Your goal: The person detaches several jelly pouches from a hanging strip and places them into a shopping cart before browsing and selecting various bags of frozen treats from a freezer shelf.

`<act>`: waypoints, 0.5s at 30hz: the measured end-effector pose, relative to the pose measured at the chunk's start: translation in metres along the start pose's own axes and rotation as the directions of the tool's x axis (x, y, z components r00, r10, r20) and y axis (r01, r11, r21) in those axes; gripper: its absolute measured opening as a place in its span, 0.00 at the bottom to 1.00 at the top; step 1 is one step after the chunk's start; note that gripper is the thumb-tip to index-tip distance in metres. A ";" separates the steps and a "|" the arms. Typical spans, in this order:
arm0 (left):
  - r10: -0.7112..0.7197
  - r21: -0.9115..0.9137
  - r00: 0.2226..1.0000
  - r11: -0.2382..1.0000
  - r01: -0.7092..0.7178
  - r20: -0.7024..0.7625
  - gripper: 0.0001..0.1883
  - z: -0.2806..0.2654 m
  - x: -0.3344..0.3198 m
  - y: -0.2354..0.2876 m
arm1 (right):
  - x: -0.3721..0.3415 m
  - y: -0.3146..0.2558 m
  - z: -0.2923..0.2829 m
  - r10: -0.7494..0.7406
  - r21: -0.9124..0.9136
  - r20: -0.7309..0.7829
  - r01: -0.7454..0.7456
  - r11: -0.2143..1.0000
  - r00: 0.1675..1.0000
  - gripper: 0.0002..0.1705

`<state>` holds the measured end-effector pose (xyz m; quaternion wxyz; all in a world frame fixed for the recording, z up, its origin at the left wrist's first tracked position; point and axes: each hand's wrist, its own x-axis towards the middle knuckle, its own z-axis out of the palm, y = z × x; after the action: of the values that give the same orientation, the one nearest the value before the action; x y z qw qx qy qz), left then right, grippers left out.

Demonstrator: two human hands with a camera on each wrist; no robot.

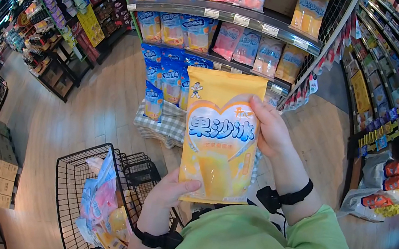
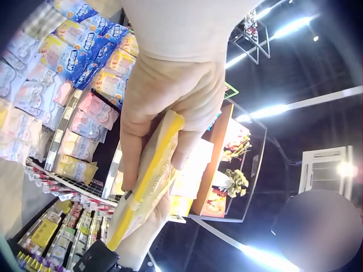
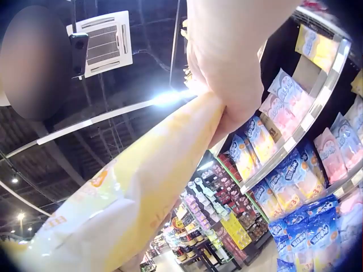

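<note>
A yellow fruit-slush packet [image 1: 218,152] with blue lettering and a white heart faces the head camera in front of the chest. My left hand [image 1: 166,192] grips its lower left corner, thumb on the front, fingers behind. Up at the right edge, my right hand [image 1: 274,131] pinches the packet with the thumb on its face. From the left wrist, the packet [image 2: 148,190] appears nearly edge-on between thumb and fingers. Its printed side [image 3: 142,175] slants across the right wrist view, below the hand.
A black wire shopping cart [image 1: 72,185] stands at the lower left, holding pink, blue and yellow packets [image 1: 103,201]. Ahead, a curved shelf [image 1: 229,13] carries similar packets. Blue packets [image 1: 170,79] lie on a checked cloth [image 1: 153,128] below it. More racks line both sides.
</note>
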<state>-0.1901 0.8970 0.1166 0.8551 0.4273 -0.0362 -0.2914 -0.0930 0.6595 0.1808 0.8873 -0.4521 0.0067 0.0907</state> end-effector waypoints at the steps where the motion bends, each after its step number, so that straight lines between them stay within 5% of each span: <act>1: -0.016 -0.024 1.000 1.000 0.016 -0.015 0.32 0.001 0.000 0.001 | 0.002 0.000 -0.001 0.018 -0.015 0.001 -0.018 1.000 1.000 0.19; 4: -0.036 0.090 0.990 0.995 0.048 -0.134 0.34 -0.007 0.000 0.000 | 0.011 -0.008 0.008 0.045 0.089 -0.115 -0.035 0.995 0.992 0.21; 7: -0.019 0.043 0.997 0.999 0.022 -0.081 0.30 -0.018 0.007 -0.007 | 0.044 -0.001 -0.030 0.008 -0.102 -0.236 -0.033 0.994 0.972 0.19; 13: -0.012 -0.044 0.998 0.999 0.009 -0.056 0.29 -0.014 0.054 0.007 | 0.063 -0.013 -0.050 0.123 0.014 -0.128 -0.122 0.992 0.984 0.21; 15: 0.033 -0.045 0.997 0.998 -0.036 -0.063 0.29 -0.014 0.081 0.014 | 0.061 -0.024 -0.053 0.278 -0.178 -0.062 -0.284 0.942 0.959 0.25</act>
<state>-0.1123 0.8706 0.1032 0.8704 0.4155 -0.0100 -0.2638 -0.0253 0.6123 0.1632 0.8193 -0.5284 0.0784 0.2084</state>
